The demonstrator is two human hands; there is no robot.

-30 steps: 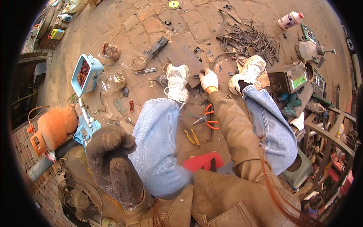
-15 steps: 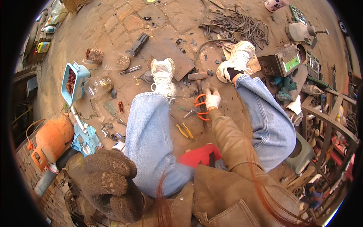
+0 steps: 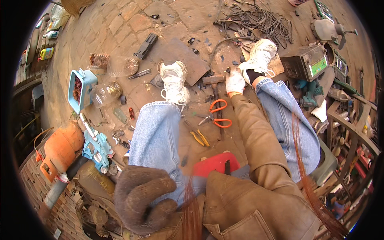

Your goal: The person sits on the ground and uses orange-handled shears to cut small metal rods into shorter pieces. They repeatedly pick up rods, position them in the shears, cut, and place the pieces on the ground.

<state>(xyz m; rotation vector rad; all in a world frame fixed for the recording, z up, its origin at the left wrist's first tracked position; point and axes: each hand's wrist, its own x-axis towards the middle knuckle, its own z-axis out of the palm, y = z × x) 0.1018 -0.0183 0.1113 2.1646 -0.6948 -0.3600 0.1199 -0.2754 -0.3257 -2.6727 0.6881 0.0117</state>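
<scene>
My left hand [image 3: 146, 198], in a brown knitted glove, is curled low over my left thigh; whatever its fingers may hold is hidden. My right hand [image 3: 235, 81], in a whitish glove, reaches beside my right shoe [image 3: 264, 54], fingers closed near small dark pieces; what they grip is unclear. Just left of it lies a hammer [image 3: 213, 79], its handle pointing toward me. Orange-handled snips [image 3: 219, 116] rest over that handle, with yellow pliers [image 3: 198, 137] nearby. A metal plate [image 3: 192, 64] and my left shoe [image 3: 173, 84] are beyond, and a red flat thing [image 3: 212, 164] lies between my legs.
Tangled cables [image 3: 268, 28] lie ahead. A battery [image 3: 300, 66], green drill [image 3: 310, 96] and metal frame [image 3: 348, 130] crowd the right. Plastic bottles [image 3: 122, 66], a blue tub [image 3: 90, 84], a blue plastic bundle [image 3: 98, 150] and an orange gas cylinder [image 3: 64, 146] stand left.
My right hand went from the plate toward me to the snips, then moved forward beside the right shoe. My left gloved hand has shifted right and lower. The view has shifted slightly.
</scene>
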